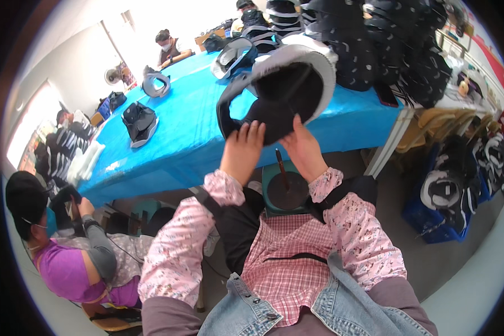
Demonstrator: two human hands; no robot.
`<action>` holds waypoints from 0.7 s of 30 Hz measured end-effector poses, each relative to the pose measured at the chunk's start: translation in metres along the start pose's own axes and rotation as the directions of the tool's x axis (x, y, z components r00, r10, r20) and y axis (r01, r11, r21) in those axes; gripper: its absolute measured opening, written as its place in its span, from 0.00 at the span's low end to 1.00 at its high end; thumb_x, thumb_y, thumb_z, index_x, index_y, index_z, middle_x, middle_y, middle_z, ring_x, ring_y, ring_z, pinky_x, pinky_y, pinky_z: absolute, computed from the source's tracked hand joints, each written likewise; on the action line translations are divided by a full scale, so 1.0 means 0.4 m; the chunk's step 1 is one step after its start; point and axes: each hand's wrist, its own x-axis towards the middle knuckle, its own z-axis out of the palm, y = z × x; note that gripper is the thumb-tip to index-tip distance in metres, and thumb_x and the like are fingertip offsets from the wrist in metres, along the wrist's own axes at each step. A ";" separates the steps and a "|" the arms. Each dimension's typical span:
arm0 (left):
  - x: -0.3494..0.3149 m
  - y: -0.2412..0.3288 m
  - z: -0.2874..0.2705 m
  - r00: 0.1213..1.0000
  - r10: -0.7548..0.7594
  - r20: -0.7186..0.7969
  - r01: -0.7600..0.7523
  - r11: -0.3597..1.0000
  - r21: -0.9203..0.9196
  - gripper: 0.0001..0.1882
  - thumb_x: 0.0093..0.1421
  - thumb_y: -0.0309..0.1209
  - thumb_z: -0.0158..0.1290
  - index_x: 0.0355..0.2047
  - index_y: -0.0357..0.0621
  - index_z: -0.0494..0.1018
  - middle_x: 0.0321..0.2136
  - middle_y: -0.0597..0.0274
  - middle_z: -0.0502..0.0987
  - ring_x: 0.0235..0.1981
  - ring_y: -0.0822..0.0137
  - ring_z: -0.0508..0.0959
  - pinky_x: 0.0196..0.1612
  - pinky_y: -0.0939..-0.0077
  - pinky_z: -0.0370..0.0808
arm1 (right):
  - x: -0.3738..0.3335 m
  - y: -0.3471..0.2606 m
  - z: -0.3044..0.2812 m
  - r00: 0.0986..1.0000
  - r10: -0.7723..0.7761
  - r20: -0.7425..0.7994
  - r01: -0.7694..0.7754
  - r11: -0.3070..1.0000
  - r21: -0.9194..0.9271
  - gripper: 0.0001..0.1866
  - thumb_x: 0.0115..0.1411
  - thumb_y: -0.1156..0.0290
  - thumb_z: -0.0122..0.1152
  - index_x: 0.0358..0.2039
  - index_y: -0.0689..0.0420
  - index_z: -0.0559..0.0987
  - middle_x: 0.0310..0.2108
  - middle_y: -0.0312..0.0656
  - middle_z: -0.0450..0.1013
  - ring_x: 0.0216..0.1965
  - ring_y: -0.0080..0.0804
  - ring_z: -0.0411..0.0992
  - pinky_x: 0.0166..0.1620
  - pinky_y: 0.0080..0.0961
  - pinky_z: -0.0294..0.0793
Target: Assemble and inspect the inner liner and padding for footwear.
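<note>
A black cap (pixel 285 92) with a pale grey brim is held up over the near edge of the table, its dark inside facing me. My left hand (pixel 242 152) grips its lower left rim, with the fingers bent over the edge. On the lower right, my right hand (pixel 304 150) pinches the rim, its thumb on the inner side and its other fingers partly hidden. Below the hands, between my legs, stands a dark round plate (pixel 287 190) on a green base, with a thin brown rod rising from it.
A blue-covered table (pixel 179 120) runs across in front. On it lie a black-and-grey cap (pixel 139 122), more caps, tall cap stacks (pixel 347 47) and a phone (pixel 385 95). A blue crate (pixel 431 221) of caps stands right. A co-worker (pixel 67 263) sits at left; others work farther back.
</note>
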 end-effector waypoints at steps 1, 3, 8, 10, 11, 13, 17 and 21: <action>-0.017 -0.053 0.053 0.999 0.020 0.029 -0.021 0.999 0.036 0.24 0.55 0.31 0.44 0.54 0.40 0.66 0.51 0.56 0.71 0.51 0.61 0.70 0.50 0.70 0.66 | -0.005 -0.006 0.038 0.958 0.272 0.087 -0.272 0.962 -0.010 0.29 0.60 0.52 0.54 0.48 0.67 0.68 0.37 0.45 0.71 0.40 0.35 0.72 0.42 0.29 0.73; -0.015 -0.132 0.119 0.989 0.054 0.141 -0.073 0.989 0.130 0.24 0.55 0.31 0.44 0.54 0.42 0.65 0.52 0.59 0.70 0.51 0.65 0.71 0.53 0.70 0.65 | 0.000 -0.017 0.073 0.788 0.585 0.190 -0.352 0.683 -0.640 0.21 0.62 0.55 0.51 0.40 0.64 0.74 0.45 0.45 0.71 0.43 0.37 0.72 0.45 0.31 0.73; -0.051 -0.208 0.244 0.959 0.186 0.212 -0.200 0.979 0.048 0.24 0.54 0.31 0.45 0.53 0.40 0.66 0.52 0.57 0.70 0.53 0.65 0.69 0.55 0.70 0.64 | 0.128 0.067 0.119 0.682 -0.130 0.719 0.721 -0.042 -0.692 0.19 0.56 0.66 0.55 0.45 0.64 0.73 0.51 0.50 0.67 0.55 0.44 0.62 0.57 0.35 0.60; -0.055 -0.193 0.268 0.956 0.204 0.209 -0.198 0.979 -0.052 0.24 0.54 0.30 0.45 0.52 0.36 0.66 0.53 0.57 0.68 0.55 0.66 0.68 0.56 0.71 0.63 | 0.198 0.124 0.096 0.711 -0.012 0.703 0.692 -0.167 -0.702 0.25 0.57 0.62 0.53 0.51 0.64 0.68 0.56 0.51 0.62 0.61 0.45 0.56 0.63 0.38 0.51; -0.050 -0.176 0.272 0.963 0.158 0.220 -0.130 0.982 -0.136 0.27 0.53 0.30 0.46 0.54 0.32 0.63 0.56 0.52 0.64 0.57 0.62 0.65 0.58 0.68 0.61 | 0.213 0.148 0.063 0.738 0.051 0.673 0.671 -0.161 -0.723 0.27 0.56 0.62 0.53 0.53 0.66 0.66 0.57 0.52 0.61 0.61 0.45 0.55 0.64 0.38 0.51; -0.048 -0.150 0.236 0.984 0.016 0.179 0.033 0.962 -0.272 0.33 0.50 0.33 0.49 0.55 0.26 0.59 0.57 0.43 0.61 0.58 0.55 0.63 0.60 0.65 0.57 | 0.226 0.178 0.066 0.697 0.041 0.716 0.710 -0.178 -0.681 0.31 0.53 0.60 0.55 0.53 0.66 0.65 0.57 0.52 0.61 0.61 0.46 0.55 0.64 0.39 0.51; -0.048 -0.127 0.271 0.970 -0.043 0.241 0.144 0.897 -0.418 0.38 0.47 0.32 0.50 0.57 0.25 0.54 0.57 0.43 0.60 0.58 0.54 0.62 0.61 0.64 0.56 | 0.228 0.185 0.092 0.691 0.111 0.715 0.719 -0.206 -0.663 0.35 0.49 0.58 0.58 0.54 0.67 0.64 0.56 0.55 0.61 0.60 0.47 0.56 0.64 0.39 0.52; -0.057 -0.132 0.296 0.958 -0.088 0.272 0.176 0.933 -0.315 0.39 0.48 0.32 0.52 0.58 0.28 0.54 0.57 0.48 0.62 0.58 0.60 0.63 0.58 0.67 0.58 | 0.245 0.138 0.045 0.743 0.195 0.640 0.662 -0.072 -0.746 0.40 0.48 0.57 0.60 0.59 0.62 0.60 0.54 0.57 0.62 0.56 0.50 0.61 0.60 0.40 0.58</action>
